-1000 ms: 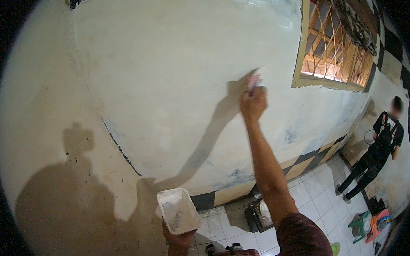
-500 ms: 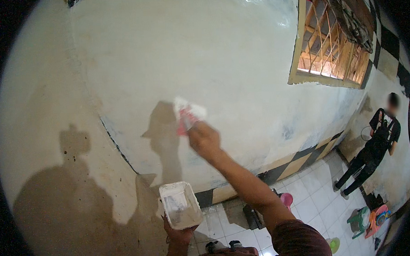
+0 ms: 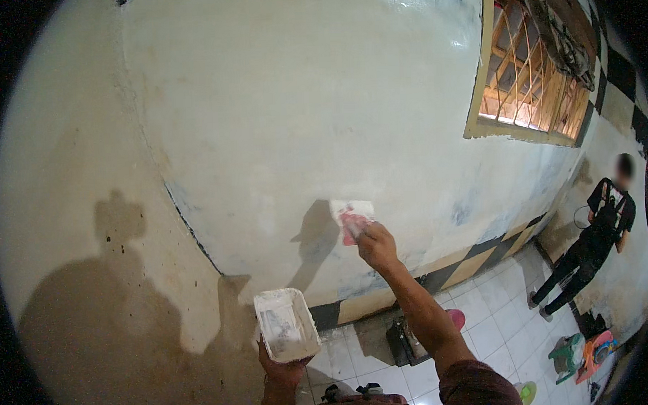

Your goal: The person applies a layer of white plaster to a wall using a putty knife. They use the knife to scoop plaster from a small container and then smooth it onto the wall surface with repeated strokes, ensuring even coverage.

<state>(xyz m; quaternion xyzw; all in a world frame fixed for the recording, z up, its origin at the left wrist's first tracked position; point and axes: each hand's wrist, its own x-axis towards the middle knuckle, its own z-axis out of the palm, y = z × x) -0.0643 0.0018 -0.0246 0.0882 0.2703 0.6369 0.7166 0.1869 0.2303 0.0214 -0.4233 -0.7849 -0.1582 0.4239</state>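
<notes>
My right hand (image 3: 377, 243) grips a wide, flat spreading tool (image 3: 351, 211) with white and pinkish-red on it, held against the pale, patchily coated wall (image 3: 313, 103) in front of me. Its shadow falls just to the left. Low in the middle, my left hand (image 3: 280, 367) holds a rectangular white plastic container (image 3: 287, 325) smeared inside with pale paste. Around the hands the wall is off-white, with bluish-grey patches lower down and a cracked dark line along the left corner.
A barred window (image 3: 526, 74) is upper right. A person (image 3: 589, 243) in dark clothes stands at right. Below are checkered wall banding (image 3: 454, 262), white floor tiles (image 3: 499, 318), a dark box (image 3: 404, 339), a pink vessel (image 3: 456, 319) and green and orange plastic items (image 3: 568, 354).
My right hand with the tool first swept down and leftward across the wall, then moved back rightward and lower. The container in my left hand stayed nearly in place.
</notes>
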